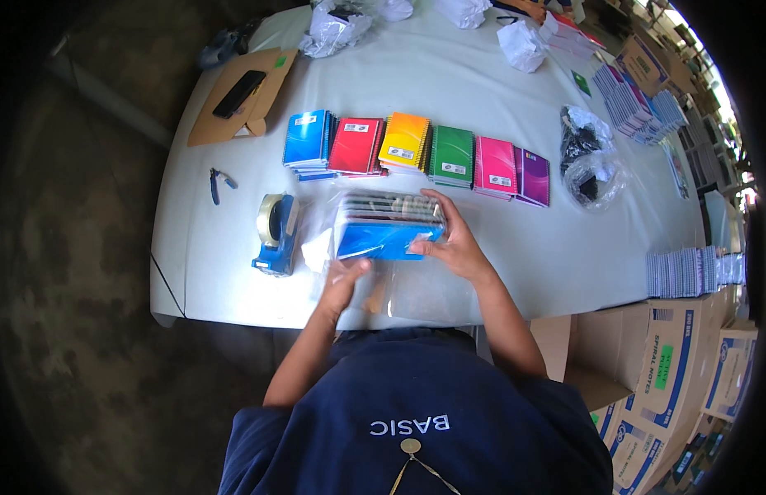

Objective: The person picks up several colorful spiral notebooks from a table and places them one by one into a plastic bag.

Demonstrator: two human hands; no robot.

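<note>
Notebooks (381,241), a spiral-bound bundle faced in blue, sit amid clear plastic film (318,246) near the close edge of a white-covered table (548,264). The right hand (457,245) clasps the bundle's side, thumb on the blue face; the left hand (341,286) meets the lower left corner (whether it pinches the film, one cannot tell). A blue tape dispenser (277,257) sits just left. Farther off, bright spiral notebooks in six colours (406,144) form a row; a black phone (239,94) lies on brown cardboard (275,71) beyond.
</note>
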